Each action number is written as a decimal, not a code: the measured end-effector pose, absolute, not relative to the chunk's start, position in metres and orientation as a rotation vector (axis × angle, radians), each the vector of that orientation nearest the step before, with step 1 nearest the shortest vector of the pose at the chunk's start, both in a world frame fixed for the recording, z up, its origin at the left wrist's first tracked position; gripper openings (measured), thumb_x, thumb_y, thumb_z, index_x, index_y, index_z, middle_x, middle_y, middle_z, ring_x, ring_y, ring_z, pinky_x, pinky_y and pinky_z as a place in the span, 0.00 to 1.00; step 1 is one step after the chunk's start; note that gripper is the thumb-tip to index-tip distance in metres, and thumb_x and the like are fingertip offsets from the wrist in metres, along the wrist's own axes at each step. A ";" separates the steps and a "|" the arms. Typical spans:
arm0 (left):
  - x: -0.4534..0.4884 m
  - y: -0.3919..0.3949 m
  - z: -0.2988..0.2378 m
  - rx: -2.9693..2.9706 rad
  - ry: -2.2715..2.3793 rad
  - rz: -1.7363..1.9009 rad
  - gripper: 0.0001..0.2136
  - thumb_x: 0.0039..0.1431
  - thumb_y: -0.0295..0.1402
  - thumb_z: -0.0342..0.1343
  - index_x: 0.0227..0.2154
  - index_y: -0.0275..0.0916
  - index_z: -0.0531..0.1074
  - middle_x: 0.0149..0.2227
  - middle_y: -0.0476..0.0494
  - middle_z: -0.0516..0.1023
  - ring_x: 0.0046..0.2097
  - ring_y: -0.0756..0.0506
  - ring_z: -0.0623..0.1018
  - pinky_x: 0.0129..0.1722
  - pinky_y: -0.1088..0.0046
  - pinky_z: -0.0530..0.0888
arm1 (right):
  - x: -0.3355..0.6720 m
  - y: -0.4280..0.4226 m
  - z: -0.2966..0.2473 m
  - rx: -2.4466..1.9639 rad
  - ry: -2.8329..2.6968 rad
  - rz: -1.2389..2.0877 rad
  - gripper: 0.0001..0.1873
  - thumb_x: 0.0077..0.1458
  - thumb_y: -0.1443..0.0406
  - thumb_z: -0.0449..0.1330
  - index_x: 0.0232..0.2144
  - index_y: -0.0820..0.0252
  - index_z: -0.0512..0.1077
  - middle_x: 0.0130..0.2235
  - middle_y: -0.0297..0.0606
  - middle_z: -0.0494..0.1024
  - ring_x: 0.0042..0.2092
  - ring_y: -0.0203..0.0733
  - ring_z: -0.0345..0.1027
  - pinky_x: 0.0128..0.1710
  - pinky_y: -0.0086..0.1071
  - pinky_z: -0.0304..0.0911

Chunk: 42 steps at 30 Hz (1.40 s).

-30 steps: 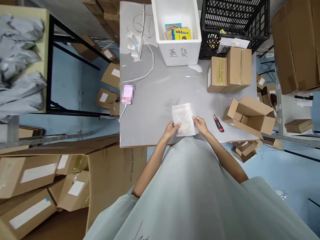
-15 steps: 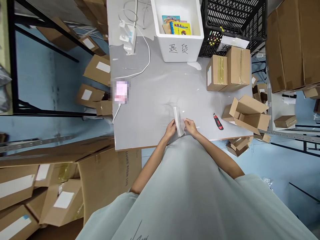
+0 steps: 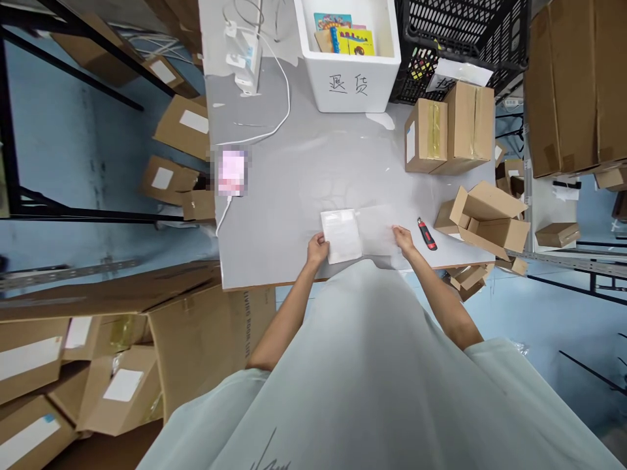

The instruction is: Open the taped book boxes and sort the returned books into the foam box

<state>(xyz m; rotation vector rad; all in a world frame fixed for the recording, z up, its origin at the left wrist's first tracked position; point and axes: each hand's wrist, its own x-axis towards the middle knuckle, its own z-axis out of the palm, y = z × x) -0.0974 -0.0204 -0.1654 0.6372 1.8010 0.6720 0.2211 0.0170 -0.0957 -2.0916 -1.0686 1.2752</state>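
At the near edge of the grey table [image 3: 294,196], my left hand [image 3: 317,249] pinches the lower left corner of a flat white packet [image 3: 341,235]. A clear plastic bag [image 3: 376,229] lies just to its right, touching or overlapping it. My right hand [image 3: 404,239] grips the bag's right edge with closed fingers. Both pieces lie flat side by side on the table. A red and black utility knife [image 3: 427,234] rests just right of my right hand.
A white foam box [image 3: 350,78] with books stands at the back, a black crate [image 3: 460,39] beside it. Sealed cartons [image 3: 450,130] and an open carton [image 3: 490,219] sit at the right. A charger cable [image 3: 274,124] and a blurred device [image 3: 231,172] lie left. Cartons crowd the floor.
The packet was held edge-up between both hands close together; now my hands have spread apart and the white packet and clear bag lie flat side by side.
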 end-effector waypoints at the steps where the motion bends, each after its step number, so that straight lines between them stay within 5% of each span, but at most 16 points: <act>1: -0.097 -0.020 -0.166 0.642 1.812 0.663 0.23 0.53 0.26 0.61 0.54 0.37 0.76 0.46 0.38 0.85 0.50 0.39 0.84 0.58 0.57 0.80 | 0.226 0.018 -0.098 -2.114 -1.071 1.252 0.24 0.64 0.45 0.58 0.28 0.56 0.71 0.28 0.35 0.73 0.36 0.44 0.66 0.37 0.35 0.68; 4: -0.093 -0.017 -0.164 0.670 1.884 0.644 0.24 0.54 0.27 0.63 0.56 0.35 0.75 0.53 0.32 0.82 0.57 0.35 0.81 0.65 0.52 0.75 | 0.230 0.022 -0.103 -2.186 -1.080 1.130 0.17 0.64 0.53 0.59 0.39 0.61 0.77 0.40 0.46 0.81 0.46 0.51 0.71 0.50 0.41 0.71; 8: -0.073 -0.013 -0.155 0.924 1.957 0.617 0.25 0.57 0.28 0.65 0.59 0.37 0.73 0.62 0.28 0.74 0.66 0.31 0.74 0.73 0.49 0.66 | 0.213 0.027 -0.110 -2.167 -1.325 0.959 0.22 0.66 0.63 0.56 0.58 0.64 0.76 0.60 0.56 0.78 0.58 0.53 0.74 0.64 0.43 0.67; 12: -0.030 -0.003 -0.145 1.205 1.882 0.474 0.23 0.59 0.30 0.67 0.58 0.41 0.73 0.63 0.31 0.70 0.67 0.30 0.72 0.71 0.48 0.68 | 0.188 0.027 -0.123 -2.128 -1.642 1.296 0.18 0.69 0.65 0.58 0.57 0.61 0.77 0.56 0.49 0.83 0.52 0.48 0.79 0.61 0.39 0.70; 16: 0.007 0.007 -0.141 1.253 1.946 0.334 0.29 0.55 0.32 0.72 0.58 0.36 0.70 0.66 0.22 0.65 0.69 0.22 0.65 0.67 0.42 0.70 | 0.178 0.019 -0.137 -2.174 -1.721 1.386 0.14 0.66 0.66 0.63 0.52 0.62 0.79 0.57 0.51 0.80 0.58 0.50 0.75 0.64 0.40 0.67; 22: 0.019 0.009 -0.133 1.353 2.088 0.179 0.27 0.57 0.26 0.65 0.59 0.32 0.66 0.65 0.16 0.66 0.68 0.19 0.65 0.65 0.34 0.68 | 0.184 0.008 -0.148 -2.157 -1.772 1.402 0.16 0.66 0.65 0.63 0.55 0.60 0.76 0.61 0.49 0.73 0.64 0.50 0.67 0.68 0.39 0.63; 30: -0.023 -0.003 -0.102 1.337 2.090 0.342 0.35 0.53 0.27 0.67 0.64 0.31 0.65 0.65 0.21 0.67 0.67 0.25 0.70 0.68 0.45 0.71 | 0.181 0.015 -0.159 -2.206 -1.760 1.414 0.13 0.67 0.60 0.65 0.51 0.57 0.74 0.59 0.47 0.71 0.64 0.52 0.65 0.66 0.42 0.63; 35: -0.066 -0.024 -0.081 1.267 2.035 0.588 0.38 0.57 0.24 0.59 0.73 0.42 0.63 0.67 0.33 0.69 0.64 0.34 0.75 0.65 0.56 0.76 | 0.176 0.020 -0.162 -2.267 -1.715 1.401 0.15 0.65 0.57 0.67 0.49 0.58 0.75 0.60 0.50 0.71 0.64 0.54 0.65 0.65 0.43 0.65; 38: -0.096 -0.033 -0.077 1.246 2.047 0.651 0.31 0.58 0.22 0.55 0.65 0.47 0.74 0.69 0.39 0.68 0.64 0.37 0.77 0.67 0.59 0.74 | 0.172 0.022 -0.161 -2.295 -1.695 1.355 0.17 0.63 0.57 0.69 0.49 0.59 0.75 0.60 0.53 0.72 0.65 0.57 0.66 0.65 0.46 0.65; 42: -0.138 -0.036 -0.085 1.143 2.174 0.645 0.23 0.60 0.22 0.53 0.57 0.41 0.78 0.62 0.35 0.75 0.66 0.35 0.75 0.72 0.54 0.68 | 0.161 0.018 -0.156 -2.372 -1.769 1.214 0.25 0.63 0.59 0.69 0.57 0.66 0.71 0.63 0.63 0.71 0.66 0.65 0.64 0.66 0.53 0.65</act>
